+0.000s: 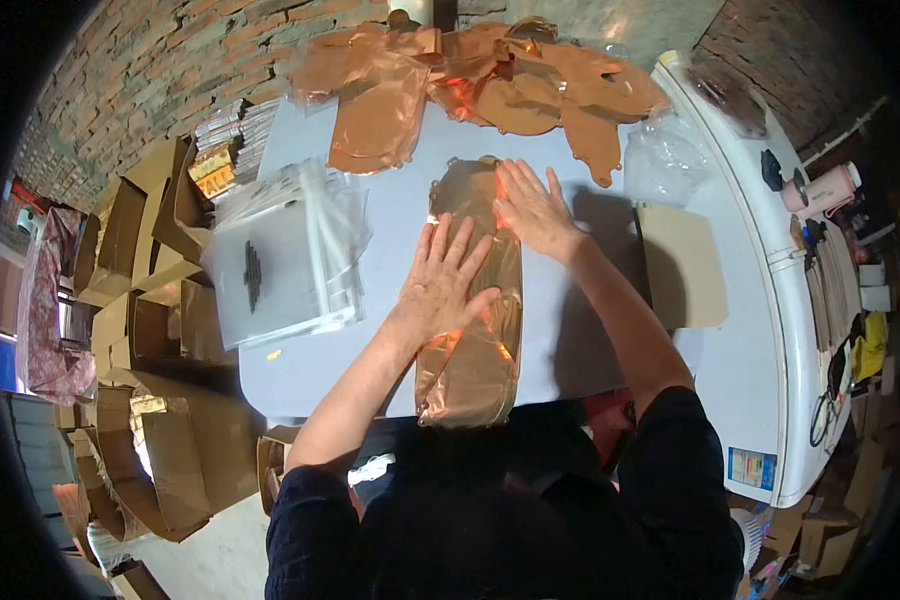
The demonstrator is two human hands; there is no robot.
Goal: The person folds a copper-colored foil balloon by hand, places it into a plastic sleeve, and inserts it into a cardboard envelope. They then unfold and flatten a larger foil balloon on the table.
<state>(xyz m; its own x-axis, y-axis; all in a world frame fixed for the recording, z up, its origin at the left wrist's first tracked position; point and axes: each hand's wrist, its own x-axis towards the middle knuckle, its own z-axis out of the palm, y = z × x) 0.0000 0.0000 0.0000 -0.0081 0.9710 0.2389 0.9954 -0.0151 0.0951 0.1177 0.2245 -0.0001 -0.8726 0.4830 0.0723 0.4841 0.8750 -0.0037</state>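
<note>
A long, flat copper-coloured foil piece (467,385) lies lengthwise on the light table, its lower end reaching the front edge. Across its middle my left hand (445,280) rests flat with fingers spread. Higher up, my right hand (540,210) lies over the piece's right edge, fingers stretched out. Both palms press down and neither hand grips anything. Part of the foil is hidden beneath them. To the left is a stack of clear plastic bags (290,260), and at right a beige cardboard sheet (682,265).
More copper-coloured foil pieces (380,115) are heaped along the table's back edge. Crumpled clear plastic (665,150) sits at the back right. Open cardboard boxes (195,440) stand left of the table. A white appliance (750,400) borders the right side, with a pink bottle (822,190) on it.
</note>
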